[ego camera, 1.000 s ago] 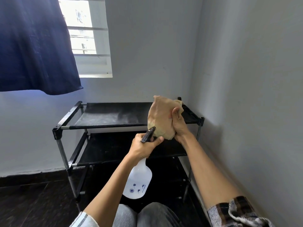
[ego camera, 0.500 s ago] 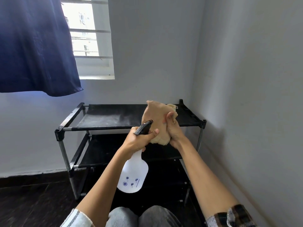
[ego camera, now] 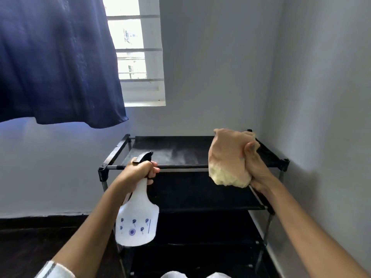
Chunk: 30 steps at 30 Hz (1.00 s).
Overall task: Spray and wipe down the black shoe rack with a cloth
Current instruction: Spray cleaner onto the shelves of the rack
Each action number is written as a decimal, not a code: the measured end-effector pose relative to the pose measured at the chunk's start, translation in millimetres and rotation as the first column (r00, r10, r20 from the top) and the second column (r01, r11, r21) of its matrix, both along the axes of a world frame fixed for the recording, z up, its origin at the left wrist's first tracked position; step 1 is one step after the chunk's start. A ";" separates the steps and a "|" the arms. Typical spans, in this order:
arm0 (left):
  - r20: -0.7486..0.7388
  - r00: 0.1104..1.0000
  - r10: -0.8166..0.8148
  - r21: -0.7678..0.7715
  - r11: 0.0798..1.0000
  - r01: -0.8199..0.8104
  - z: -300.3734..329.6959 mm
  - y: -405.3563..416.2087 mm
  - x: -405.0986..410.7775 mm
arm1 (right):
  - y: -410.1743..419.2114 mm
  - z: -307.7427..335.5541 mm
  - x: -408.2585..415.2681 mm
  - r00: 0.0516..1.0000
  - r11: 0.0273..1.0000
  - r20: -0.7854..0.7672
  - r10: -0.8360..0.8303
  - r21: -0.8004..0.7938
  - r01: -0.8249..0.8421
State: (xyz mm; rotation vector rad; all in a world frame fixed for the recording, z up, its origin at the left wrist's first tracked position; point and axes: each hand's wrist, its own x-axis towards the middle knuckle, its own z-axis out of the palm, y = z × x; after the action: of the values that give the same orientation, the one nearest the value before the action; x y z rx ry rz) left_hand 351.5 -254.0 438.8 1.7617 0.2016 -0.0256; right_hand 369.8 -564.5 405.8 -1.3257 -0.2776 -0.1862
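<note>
1. Your left hand grips the white plastic spray bottle by its neck, nozzle toward the black fabric-shelved shoe rack.
2. Your right hand clutches the bunched tan cloth above the top shelf.
3. Aim low; the nozzle sits near the front rail, so mist could miss onto the wall.
</note>
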 end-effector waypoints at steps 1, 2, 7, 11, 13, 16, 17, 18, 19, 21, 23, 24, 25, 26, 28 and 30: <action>-0.026 0.999 0.030 0.026 0.999 -0.030 2.7 7.0 3.3 | -2.6 3.4 2.0 1.000 1.000 0.005 -0.002 -0.015 0.002; -0.045 0.997 0.055 0.052 0.997 -0.053 4.5 14.1 5.8 | -5.0 6.6 4.3 1.000 0.999 0.017 -0.001 -0.033 0.001; -0.097 0.986 0.139 0.150 0.981 -0.124 16.5 32.6 12.9 | -13.3 25.9 10.3 0.999 0.996 0.045 0.004 -0.089 0.000; -0.118 0.979 0.165 0.308 0.943 -0.122 24.2 44.4 29.2 | -11.6 39.8 12.6 0.997 0.997 0.082 0.000 -0.077 0.007; -0.175 0.974 0.145 0.323 0.943 -0.082 30.7 45.2 31.0 | -10.3 44.0 12.4 0.996 0.997 0.090 0.003 -0.072 0.003; -0.303 0.951 0.057 0.210 0.978 0.008 42.4 37.0 28.7 | -11.3 46.4 11.4 0.997 0.998 0.083 0.004 -0.056 0.001; -0.306 0.952 0.024 0.183 0.983 0.034 44.2 33.4 29.3 | -11.8 46.6 10.8 0.997 0.999 0.077 -0.001 -0.050 0.005; -0.283 0.959 0.017 0.175 0.984 0.034 45.6 29.9 30.7 | -12.7 46.7 10.4 0.998 0.999 0.070 -0.006 -0.044 0.010; -0.233 0.972 0.027 0.162 0.987 0.011 46.8 26.0 34.5 | -14.1 46.8 9.9 0.998 0.999 0.062 -0.009 -0.040 0.012; -0.150 0.987 0.064 0.151 0.988 -0.041 48.4 16.9 40.1 | -17.7 45.9 8.8 0.999 0.999 0.043 -0.017 -0.037 0.018; -0.159 0.985 0.068 0.203 0.979 -0.034 50.7 8.9 41.9 | -23.1 44.9 7.8 0.999 0.999 0.039 -0.023 -0.039 0.024; -0.192 0.980 0.054 0.223 0.975 -0.010 51.7 5.2 42.4 | -25.6 44.5 6.6 0.999 0.999 0.043 -0.028 -0.040 0.030; -0.222 0.975 0.030 0.225 0.974 0.021 53.4 0.5 42.8 | -28.7 43.9 5.7 0.998 0.999 0.046 -0.034 -0.040 0.035; -0.242 0.970 -0.001 0.213 0.976 0.054 54.7 -4.4 42.7 | -32.1 43.2 4.6 0.998 0.998 0.042 -0.043 -0.036 0.045; -0.250 0.967 -0.053 0.167 0.981 0.097 58.0 -17.3 41.1 | -38.5 41.9 3.1 0.997 0.997 0.021 -0.074 -0.022 0.074; -0.242 0.967 -0.080 0.158 0.980 0.121 57.4 -29.1 43.4 | -44.6 40.4 1.6 0.996 0.996 0.009 -0.092 -0.007 0.092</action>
State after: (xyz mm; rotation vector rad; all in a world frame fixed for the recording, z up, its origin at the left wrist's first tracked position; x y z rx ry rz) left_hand 394.9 -283.1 496.2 1.9388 0.2922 -0.2997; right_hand 371.4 -609.2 446.2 -1.3464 -0.2250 -0.2683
